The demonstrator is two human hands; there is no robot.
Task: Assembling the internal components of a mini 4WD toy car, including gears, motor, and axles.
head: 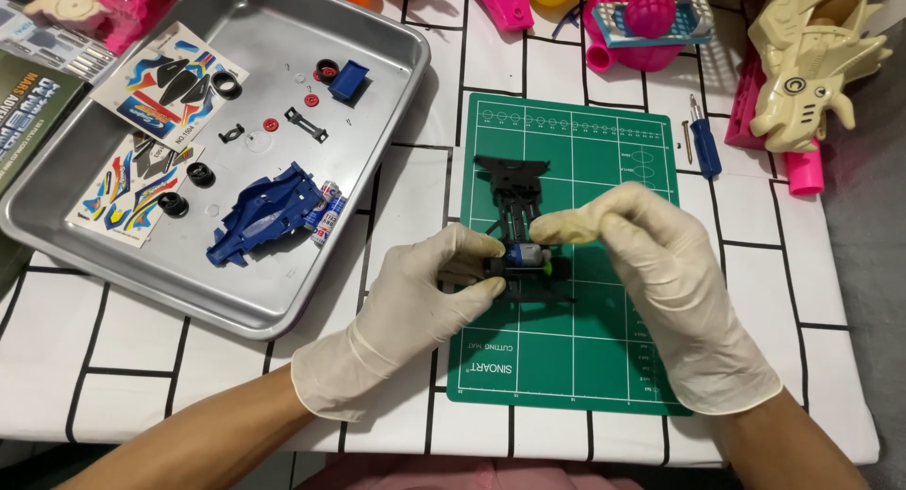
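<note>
A black toy car chassis (pixel 514 193) lies on the green cutting mat (pixel 566 358), its nose pointing away from me. My left hand (pixel 425 292), in a cream glove, grips the rear of the chassis from the left side. My right hand (pixel 651 263), also gloved, pinches a small silver and blue motor (pixel 525 255) sitting in the rear of the chassis, its thumb and forefinger meeting just above it. The rear end of the chassis is partly hidden by my fingers.
A metal tray (pixel 396 65) at the left holds a blue car body (pixel 264 211), sticker sheets (pixel 170 79), black tyres, red wheels, two small batteries (pixel 326 211). A blue screwdriver (pixel 703 141) lies right of the mat. Pink and cream plastic toys crowd the far edge.
</note>
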